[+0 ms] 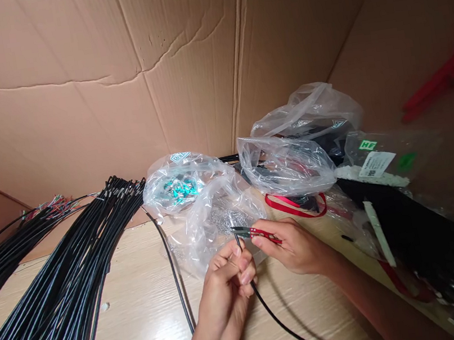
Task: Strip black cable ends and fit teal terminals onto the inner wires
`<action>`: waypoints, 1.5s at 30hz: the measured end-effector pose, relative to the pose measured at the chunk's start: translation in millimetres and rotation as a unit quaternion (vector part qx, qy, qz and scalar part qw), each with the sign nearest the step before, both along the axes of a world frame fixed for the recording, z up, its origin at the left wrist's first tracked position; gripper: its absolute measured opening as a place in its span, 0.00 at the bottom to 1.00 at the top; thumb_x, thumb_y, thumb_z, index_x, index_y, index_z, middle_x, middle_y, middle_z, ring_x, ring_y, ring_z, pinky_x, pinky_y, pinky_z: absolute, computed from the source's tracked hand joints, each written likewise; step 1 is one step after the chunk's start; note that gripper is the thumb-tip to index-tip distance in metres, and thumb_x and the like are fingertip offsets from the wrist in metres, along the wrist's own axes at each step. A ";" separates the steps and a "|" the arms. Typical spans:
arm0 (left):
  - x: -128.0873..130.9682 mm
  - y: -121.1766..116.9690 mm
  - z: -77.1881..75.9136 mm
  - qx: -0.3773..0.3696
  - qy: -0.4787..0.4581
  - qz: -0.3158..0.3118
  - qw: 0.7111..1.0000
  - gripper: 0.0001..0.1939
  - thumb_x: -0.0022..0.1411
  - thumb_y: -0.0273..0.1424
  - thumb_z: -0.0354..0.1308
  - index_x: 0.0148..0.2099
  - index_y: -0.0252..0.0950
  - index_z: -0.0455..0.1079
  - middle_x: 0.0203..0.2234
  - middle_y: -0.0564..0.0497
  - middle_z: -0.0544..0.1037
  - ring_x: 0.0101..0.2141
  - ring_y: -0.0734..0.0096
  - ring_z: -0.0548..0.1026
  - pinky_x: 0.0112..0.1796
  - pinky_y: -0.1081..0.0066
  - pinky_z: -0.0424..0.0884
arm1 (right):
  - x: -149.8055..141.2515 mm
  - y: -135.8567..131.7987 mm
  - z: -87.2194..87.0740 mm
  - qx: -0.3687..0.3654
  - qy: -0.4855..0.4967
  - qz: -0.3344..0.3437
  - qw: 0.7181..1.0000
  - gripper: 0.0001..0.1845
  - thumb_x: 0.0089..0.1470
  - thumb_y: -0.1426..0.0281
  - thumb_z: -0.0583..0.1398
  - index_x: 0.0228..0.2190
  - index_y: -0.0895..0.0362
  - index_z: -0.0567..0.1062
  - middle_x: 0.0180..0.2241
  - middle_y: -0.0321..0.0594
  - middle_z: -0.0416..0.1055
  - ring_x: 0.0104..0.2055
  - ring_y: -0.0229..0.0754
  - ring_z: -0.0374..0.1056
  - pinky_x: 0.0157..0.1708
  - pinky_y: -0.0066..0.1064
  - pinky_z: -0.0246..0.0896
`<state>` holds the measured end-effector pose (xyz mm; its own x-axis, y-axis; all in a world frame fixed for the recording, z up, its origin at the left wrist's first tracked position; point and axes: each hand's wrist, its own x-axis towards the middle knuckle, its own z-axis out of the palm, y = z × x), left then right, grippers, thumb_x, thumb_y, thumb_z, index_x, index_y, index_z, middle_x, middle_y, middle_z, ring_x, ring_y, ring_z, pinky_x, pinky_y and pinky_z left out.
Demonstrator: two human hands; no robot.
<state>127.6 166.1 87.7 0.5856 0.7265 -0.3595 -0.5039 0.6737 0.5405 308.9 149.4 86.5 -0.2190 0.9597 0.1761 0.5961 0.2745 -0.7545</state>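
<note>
My left hand [231,283] is closed around a black cable [269,310] close to its end, which points up past my fingertips. From below that hand the cable curves away to the lower right. My right hand [292,245] grips small thread snips [262,234] with red handles and dark blades. The blades lie across the upper end of the cable; whether they touch it I cannot tell. Just behind both hands is a clear plastic bag [207,224] with many tiny silvery pieces inside.
Thick bundles of black cables [82,260] lie on the left of the wooden table [143,296]. A bag of green pieces [182,188], more clear bags [290,166] and a red ribbon loop [296,208] lie behind. Dark cables with white connectors [432,230] fill the right. Cardboard walls [92,99] enclose the back.
</note>
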 end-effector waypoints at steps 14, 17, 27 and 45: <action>-1.2 -6.3 -1.4 0.228 0.181 0.069 0.954 0.18 0.66 0.43 0.64 0.34 0.34 0.68 0.18 0.56 0.69 0.20 0.80 0.60 0.23 0.79 0.55 | 0.4 -1.0 0.8 -0.008 0.017 -0.018 1.000 0.15 0.68 0.64 0.52 0.28 0.55 0.64 0.23 0.30 0.58 0.25 0.33 0.53 0.25 0.27 0.48; -1.5 -7.3 0.6 0.258 0.219 0.077 0.938 0.18 0.68 0.44 0.61 0.34 0.33 0.69 0.19 0.54 0.72 0.20 0.79 0.62 0.24 0.77 0.56 | 2.2 -1.6 -1.4 -0.008 0.022 -0.027 0.999 0.14 0.68 0.63 0.52 0.30 0.55 0.65 0.25 0.32 0.62 0.27 0.35 0.58 0.27 0.27 0.52; 0.6 -6.8 4.4 0.279 0.218 0.066 0.933 0.20 0.70 0.43 0.57 0.30 0.34 0.69 0.15 0.55 0.68 0.19 0.77 0.61 0.26 0.75 0.58 | -0.3 -1.4 -1.2 0.020 -0.001 0.004 1.000 0.10 0.67 0.66 0.54 0.32 0.54 0.66 0.26 0.31 0.66 0.26 0.33 0.60 0.29 0.25 0.55; 1.0 -5.1 -0.1 0.246 0.210 0.069 0.944 0.18 0.68 0.43 0.60 0.37 0.32 0.73 0.15 0.56 0.68 0.18 0.79 0.60 0.24 0.75 0.52 | 11.2 -5.2 10.5 0.058 -0.040 -0.013 0.997 0.10 0.66 0.69 0.56 0.30 0.55 0.66 0.25 0.30 0.64 0.26 0.33 0.60 0.28 0.25 0.55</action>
